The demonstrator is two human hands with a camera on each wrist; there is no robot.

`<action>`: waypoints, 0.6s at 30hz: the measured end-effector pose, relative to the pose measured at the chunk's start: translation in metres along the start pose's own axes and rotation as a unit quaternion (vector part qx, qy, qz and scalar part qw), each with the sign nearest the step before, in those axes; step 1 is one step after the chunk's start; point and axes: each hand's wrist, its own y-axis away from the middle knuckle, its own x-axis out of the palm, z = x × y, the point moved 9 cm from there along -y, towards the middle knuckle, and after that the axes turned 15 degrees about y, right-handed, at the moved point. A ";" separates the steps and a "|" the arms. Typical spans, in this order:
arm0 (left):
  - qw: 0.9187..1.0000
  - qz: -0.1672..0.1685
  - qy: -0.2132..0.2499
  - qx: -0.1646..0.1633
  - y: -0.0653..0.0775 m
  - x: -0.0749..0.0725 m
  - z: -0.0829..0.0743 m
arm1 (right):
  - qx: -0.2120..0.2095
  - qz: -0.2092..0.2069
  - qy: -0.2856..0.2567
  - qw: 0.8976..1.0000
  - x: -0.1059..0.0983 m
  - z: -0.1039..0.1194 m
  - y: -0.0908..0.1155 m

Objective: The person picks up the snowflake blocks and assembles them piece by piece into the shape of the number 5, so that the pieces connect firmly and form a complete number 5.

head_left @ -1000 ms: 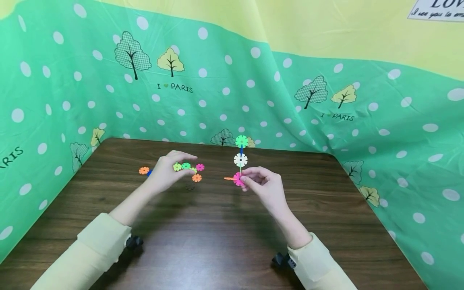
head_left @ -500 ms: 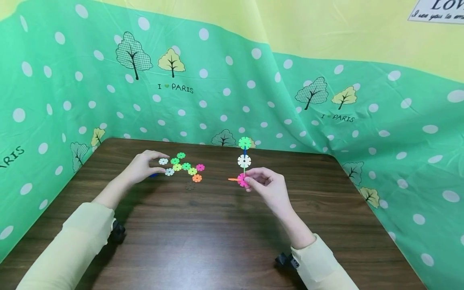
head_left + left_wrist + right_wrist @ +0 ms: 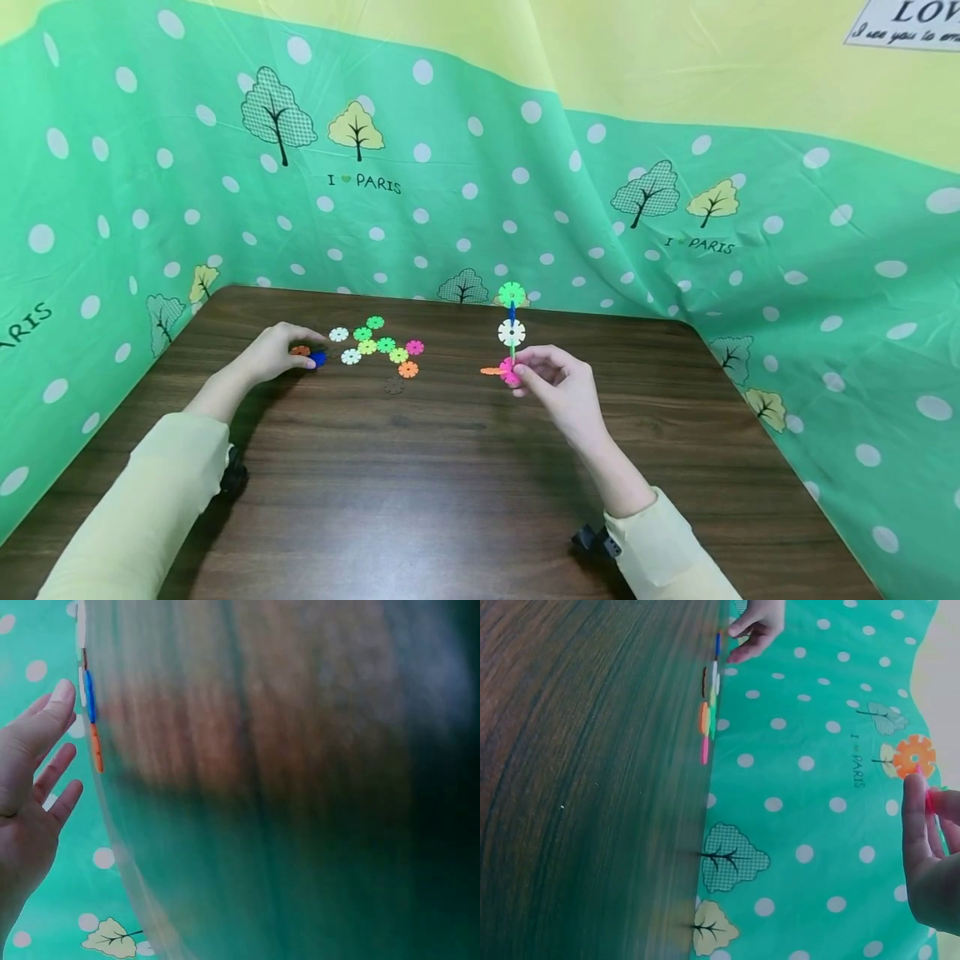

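Note:
My right hand (image 3: 558, 387) pinches a pink notched plastic disc (image 3: 507, 372), part of a joined chain held above the table. From it an orange disc (image 3: 492, 372) sticks out to the left. Upward, a green disc seen edge-on links to a white disc (image 3: 512, 332), then a blue one (image 3: 512, 311) and a green one (image 3: 512, 294) on top. My left hand (image 3: 270, 354) is over the left group, thumb tip right at a blue disc (image 3: 318, 359). An orange disc (image 3: 301, 351) shows between thumb and fingers. In the left wrist view the fingers (image 3: 64, 799) are spread, holding nothing.
Loose discs lie between the hands: two white (image 3: 350, 357), several green (image 3: 375, 322), two yellow (image 3: 367, 347), a pink (image 3: 415, 347), an orange (image 3: 408, 369) and a dark brown one (image 3: 393, 386). A green dotted cloth (image 3: 465, 208) hangs behind the wooden table (image 3: 420, 500).
My left hand has moved left, from over the middle of the loose discs to the blue and orange ones at the far left. The right hand has shifted slightly right with the chain.

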 end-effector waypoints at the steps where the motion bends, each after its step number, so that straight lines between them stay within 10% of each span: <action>1: 1.000 0.003 -0.005 0.002 -0.001 0.001 0.000 | 0.001 0.000 -0.002 1.000 0.000 0.000 0.000; 18: 1.000 -0.006 -0.021 0.002 -0.007 0.008 0.001 | 0.036 0.015 -0.033 0.999 0.002 -0.006 0.001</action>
